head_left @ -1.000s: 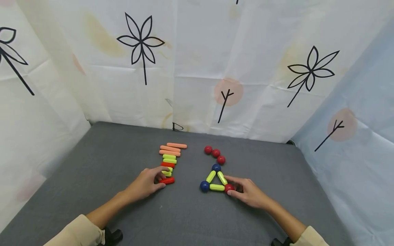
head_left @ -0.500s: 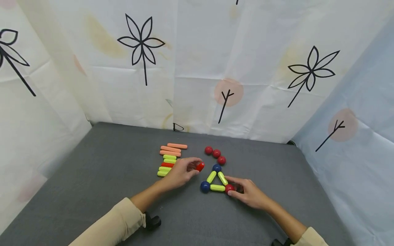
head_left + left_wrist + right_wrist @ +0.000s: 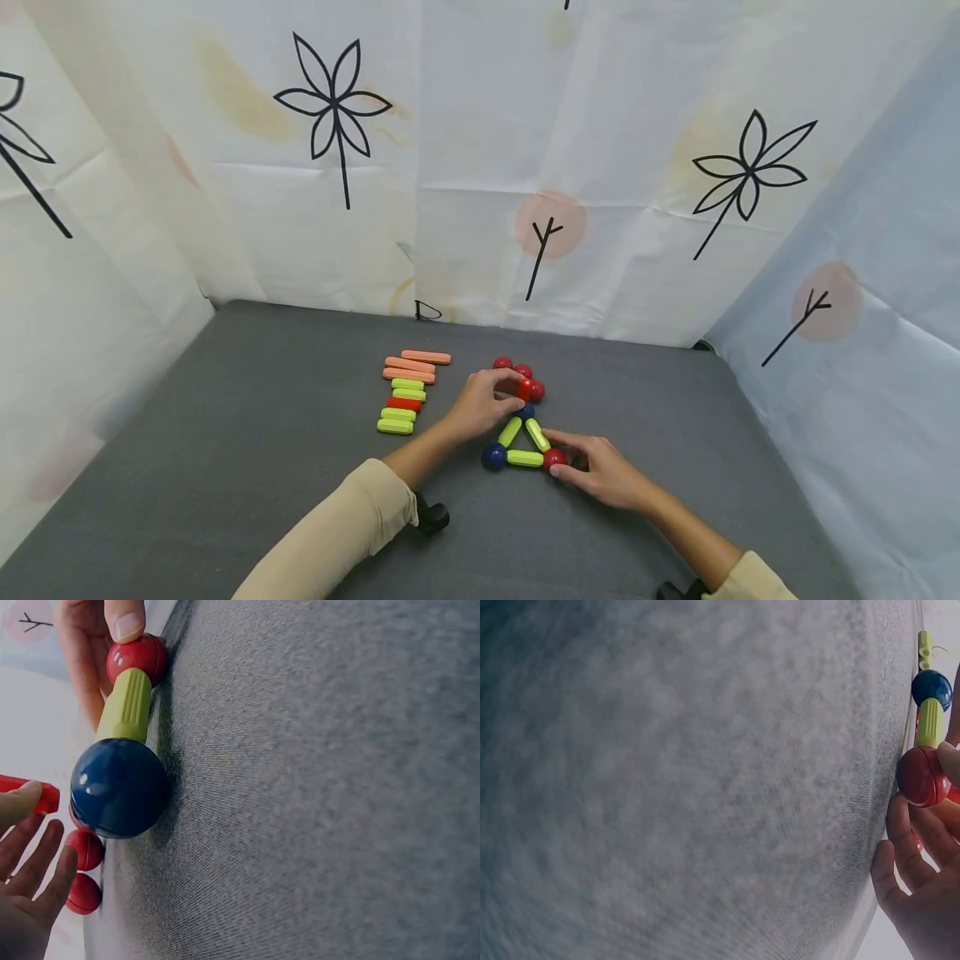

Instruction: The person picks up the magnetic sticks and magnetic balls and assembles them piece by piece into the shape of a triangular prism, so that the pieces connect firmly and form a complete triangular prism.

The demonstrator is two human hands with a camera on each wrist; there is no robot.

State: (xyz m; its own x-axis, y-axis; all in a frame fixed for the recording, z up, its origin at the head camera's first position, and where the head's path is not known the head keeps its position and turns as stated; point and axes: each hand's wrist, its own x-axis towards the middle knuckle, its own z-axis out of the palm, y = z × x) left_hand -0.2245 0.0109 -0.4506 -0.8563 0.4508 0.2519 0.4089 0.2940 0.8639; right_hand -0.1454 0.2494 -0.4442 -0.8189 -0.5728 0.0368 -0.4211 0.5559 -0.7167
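Note:
My left hand (image 3: pixel 480 406) pinches a short red rod (image 3: pixel 524 388) between thumb and fingers. In the head view the rod stands steeply, its lower end right at the far blue ball (image 3: pixel 527 412). That ball is one corner of a flat triangle made of yellow-green rods (image 3: pixel 524 458), with another blue ball (image 3: pixel 494 456) at the near left and a red ball (image 3: pixel 554 460) at the near right. My right hand (image 3: pixel 606 473) holds that red ball with thumb and fingers. In the left wrist view the near-left blue ball (image 3: pixel 118 787) fills the foreground.
Behind the triangle lie several loose red balls (image 3: pixel 502 363), partly hidden by my left hand. To the left is a column of rods: orange (image 3: pixel 426 357) at the far end, then yellow-green (image 3: pixel 395 427) with one red (image 3: pixel 403 404) among them. A patterned white curtain (image 3: pixel 480 150) borders the grey table (image 3: pixel 247 467).
My left hand has picked up the red rod from the near end of the column and carried it right to the triangle's far blue ball. The right hand keeps its hold on the red ball.

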